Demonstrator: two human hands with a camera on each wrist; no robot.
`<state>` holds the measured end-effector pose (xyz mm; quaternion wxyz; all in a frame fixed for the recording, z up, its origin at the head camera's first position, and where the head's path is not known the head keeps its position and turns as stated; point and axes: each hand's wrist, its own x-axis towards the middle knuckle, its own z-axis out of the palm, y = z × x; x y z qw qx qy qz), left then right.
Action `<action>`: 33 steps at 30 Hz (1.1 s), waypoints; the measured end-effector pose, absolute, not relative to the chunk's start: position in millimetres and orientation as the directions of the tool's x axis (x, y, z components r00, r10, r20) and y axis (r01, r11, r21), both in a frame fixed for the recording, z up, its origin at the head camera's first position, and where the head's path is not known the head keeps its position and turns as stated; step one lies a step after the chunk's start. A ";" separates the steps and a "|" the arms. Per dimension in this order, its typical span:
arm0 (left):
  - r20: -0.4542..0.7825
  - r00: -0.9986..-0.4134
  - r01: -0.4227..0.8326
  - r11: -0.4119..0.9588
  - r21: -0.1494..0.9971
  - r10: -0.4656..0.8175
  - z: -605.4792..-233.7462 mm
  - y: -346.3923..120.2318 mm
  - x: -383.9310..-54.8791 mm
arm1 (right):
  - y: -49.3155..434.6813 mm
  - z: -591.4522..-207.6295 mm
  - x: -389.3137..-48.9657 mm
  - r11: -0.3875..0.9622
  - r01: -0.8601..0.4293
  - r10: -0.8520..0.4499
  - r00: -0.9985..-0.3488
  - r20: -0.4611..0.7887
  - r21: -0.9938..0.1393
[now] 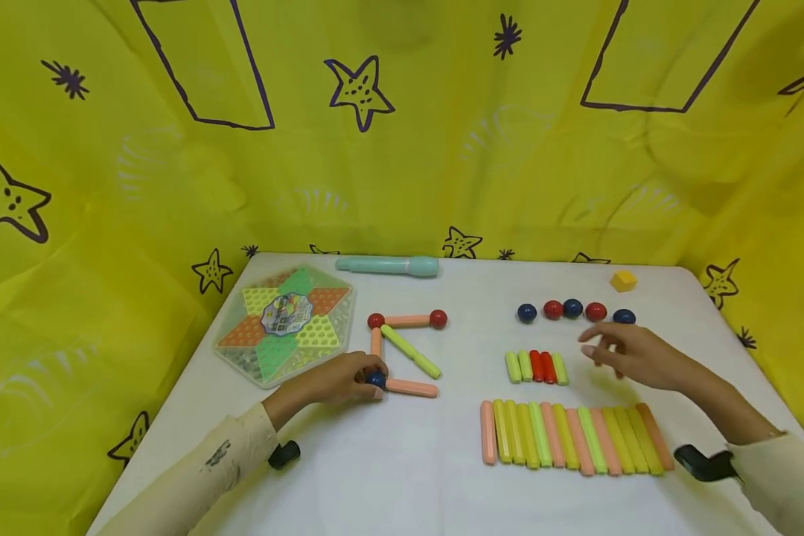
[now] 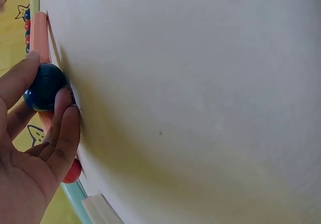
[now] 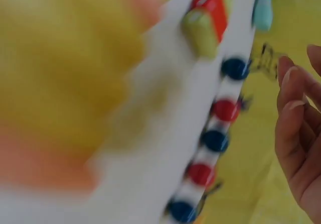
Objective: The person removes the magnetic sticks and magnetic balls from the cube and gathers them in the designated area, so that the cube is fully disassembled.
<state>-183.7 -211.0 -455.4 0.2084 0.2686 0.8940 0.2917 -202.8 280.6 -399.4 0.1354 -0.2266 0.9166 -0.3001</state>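
Note:
My left hand [image 1: 342, 378] pinches a dark blue ball [image 2: 45, 86] between thumb and fingers. A pink stick [image 1: 412, 388] extends right from that ball, and another pink stick [image 1: 376, 342] runs up to a red ball [image 1: 376, 321]. From the red ball a top pink stick [image 1: 407, 321] reaches a second red ball [image 1: 438, 319], and a light green stick [image 1: 412, 352] slants down to the right. My right hand [image 1: 643, 353] hovers with loosely bent fingers and holds nothing. Nearest to it is a blue ball [image 1: 624, 317], the last in a row of red and blue balls.
Short green and red sticks [image 1: 537, 367] lie in a row at centre right, with long yellow, green and pink sticks [image 1: 576, 438] below. A hexagonal game board [image 1: 284, 324] lies left. Along the back are a teal tube [image 1: 388, 266] and a small yellow block [image 1: 623, 281].

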 end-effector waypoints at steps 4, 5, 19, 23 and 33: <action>-0.220 -0.767 0.361 0.688 0.629 0.603 -453.8 -209.7 -184.4 | 217.9 -395.1 -234.3 0.654 -0.411 -0.565 -0.824 -0.049 -0.635; -0.224 -0.768 0.357 0.692 0.627 0.600 -453.6 -209.7 -184.3 | 201.9 -395.9 -243.2 0.645 -0.419 -0.579 -0.814 -0.050 -0.639; -0.237 -0.769 0.349 0.700 0.623 0.594 -453.1 -209.6 -185.7 | 71.8 -435.8 -310.8 0.641 -0.489 -0.684 -0.713 -0.152 -0.592; -0.236 -0.764 0.349 0.691 0.633 0.601 -452.2 -207.9 -185.4 | 66.7 -442.9 -311.5 0.631 -0.530 -0.687 -0.721 -0.090 -0.566; -0.237 -0.772 0.349 0.705 0.617 0.589 -451.7 -208.6 -185.4 | 56.3 -449.9 -312.6 0.685 -0.528 -0.633 -0.773 -0.052 -0.502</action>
